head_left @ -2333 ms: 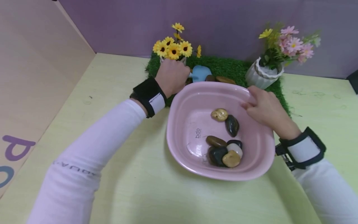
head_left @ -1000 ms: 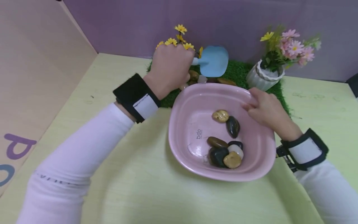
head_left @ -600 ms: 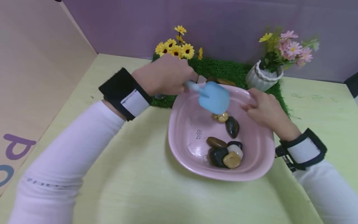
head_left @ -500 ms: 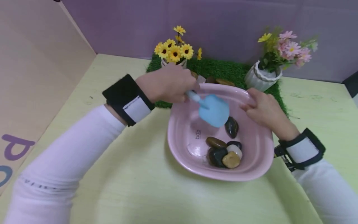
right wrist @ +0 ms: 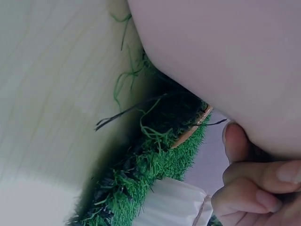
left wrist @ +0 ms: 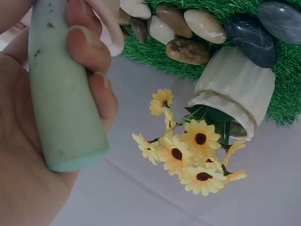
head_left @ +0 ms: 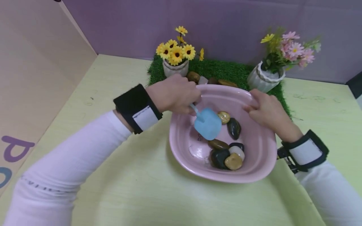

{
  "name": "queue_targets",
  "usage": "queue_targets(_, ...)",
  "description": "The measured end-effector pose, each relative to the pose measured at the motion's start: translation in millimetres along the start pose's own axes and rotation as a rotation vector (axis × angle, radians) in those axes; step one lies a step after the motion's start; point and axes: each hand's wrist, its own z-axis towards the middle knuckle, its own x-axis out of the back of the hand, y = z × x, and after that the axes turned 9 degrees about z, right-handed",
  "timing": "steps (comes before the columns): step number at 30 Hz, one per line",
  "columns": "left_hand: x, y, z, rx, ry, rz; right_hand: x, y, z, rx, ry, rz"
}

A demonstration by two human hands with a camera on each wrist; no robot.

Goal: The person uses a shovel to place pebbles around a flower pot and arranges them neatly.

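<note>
Head view: soft, fairly even indoor light, faint purple cast; white glare on floor of pink basin (head_left: 181, 133); glints on glossy stones (head_left: 234, 128); diffuse shadow on surface (head_left: 135, 194) left of basin; blue scoop (head_left: 207, 124) slightly soft-edged. Left wrist view: pale, low contrast; yellow flowers (left wrist: 201, 139) fairly crisp. Right wrist view: dimmer, hazy; deep shadow beneath basin swallows detail in grass mat (right wrist: 162, 162); surface brightest at lower left, nearly washed out.

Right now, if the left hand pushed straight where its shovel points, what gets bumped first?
Probably the brown stone in the pink basin, just past the blue shovel; how high the left hand holds it is unclear.
</note>
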Motion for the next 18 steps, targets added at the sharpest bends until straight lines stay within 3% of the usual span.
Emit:
queue_targets(7,-2.3,2.4,2.6,0.008,0.000,0.019,-0.4,-0.7,0.4,0.000,0.003,-0.005)
queue_targets(18,-7.9,9.2,9.5,-0.052,-0.019,0.016,-0.3,-0.6,0.0,0.000,0.010,-0.026)
